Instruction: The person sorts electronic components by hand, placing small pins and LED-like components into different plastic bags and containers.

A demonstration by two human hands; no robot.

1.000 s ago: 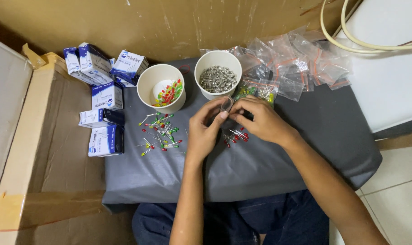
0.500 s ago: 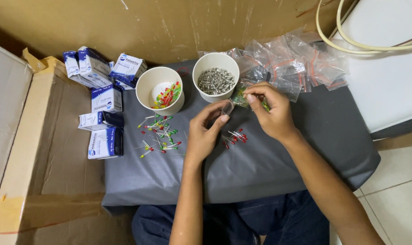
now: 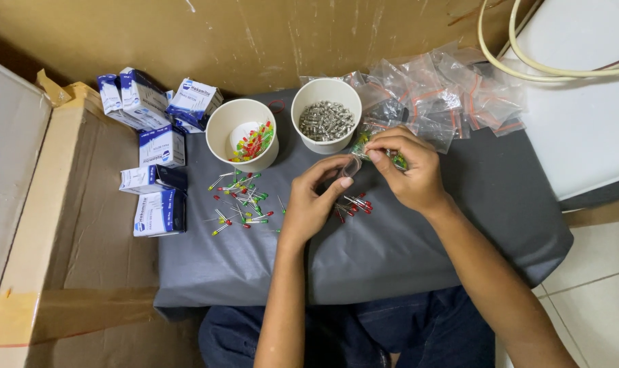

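Fingers of both hands, left (image 3: 308,204) and right (image 3: 408,170), are pinching a small bag (image 3: 364,158) at frame centre; I'm filling it, probably LEDs (image 3: 353,202) next.

hands (image 3: 364,184) pinching perhaps a small clear bag (image 3: 353,165), two paper cups (image 3: 242,133)

Left of the hands: loose LEDs (image 3: 241,201), a cup (image 3: 242,133) of coloured LEDs, blue-white boxes (image 3: 156,157) farther left. Just beyond: a cup (image 3: 326,123) of metal bits. Up right: empty bags (image 3: 452,95), cables (image 3: 548,65).
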